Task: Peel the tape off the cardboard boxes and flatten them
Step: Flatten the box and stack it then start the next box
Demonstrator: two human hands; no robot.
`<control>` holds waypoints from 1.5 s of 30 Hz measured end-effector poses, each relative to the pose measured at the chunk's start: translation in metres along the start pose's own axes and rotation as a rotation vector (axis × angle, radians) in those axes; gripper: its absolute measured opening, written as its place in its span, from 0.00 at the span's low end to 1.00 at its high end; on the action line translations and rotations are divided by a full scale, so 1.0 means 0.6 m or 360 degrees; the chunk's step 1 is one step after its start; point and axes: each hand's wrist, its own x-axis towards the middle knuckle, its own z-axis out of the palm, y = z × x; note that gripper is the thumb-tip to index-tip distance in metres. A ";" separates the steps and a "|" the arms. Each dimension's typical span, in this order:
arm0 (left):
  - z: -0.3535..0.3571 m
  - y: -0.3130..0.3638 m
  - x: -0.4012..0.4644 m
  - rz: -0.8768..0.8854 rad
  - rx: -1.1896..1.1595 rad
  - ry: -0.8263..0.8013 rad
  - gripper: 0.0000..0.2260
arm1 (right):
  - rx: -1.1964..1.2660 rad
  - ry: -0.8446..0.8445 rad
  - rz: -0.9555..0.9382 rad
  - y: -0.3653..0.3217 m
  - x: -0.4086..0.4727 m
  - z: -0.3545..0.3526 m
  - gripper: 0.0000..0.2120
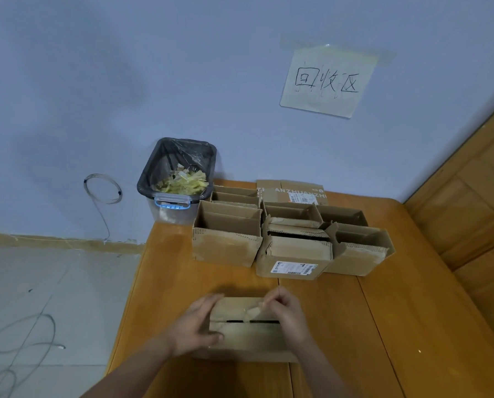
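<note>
A small closed cardboard box [245, 337] lies on the wooden table [355, 326] near its front edge, its two top flaps meeting at a dark seam. My left hand [197, 326] grips the box's left end, thumb on the near flap. My right hand [283, 308] pinches a lifted strip of clear tape [254, 311] over the far flap. Further back stand several open cardboard boxes [289, 237] in a cluster.
A bin [177, 179] lined with a dark bag and holding yellowish tape scraps stands at the table's far left corner. A paper sign [326, 81] is taped to the wall. Cables lie on the tiled floor [39, 297] at left. A wooden panel [469, 196] rises at right.
</note>
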 end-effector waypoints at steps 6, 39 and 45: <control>0.025 0.047 0.038 0.0074 0.0725 -0.0051 0.50 | -0.0163 -0.0008 -0.0018 0.019 -0.001 0.033 0.09; 0.021 -0.032 0.008 0.0088 0.0787 -0.0096 0.47 | -0.1738 -0.0098 -0.0597 0.069 -0.069 0.118 0.17; 0.023 -0.032 0.005 0.0084 0.0781 -0.0073 0.46 | -0.1477 0.0073 -0.0395 0.074 -0.050 0.146 0.08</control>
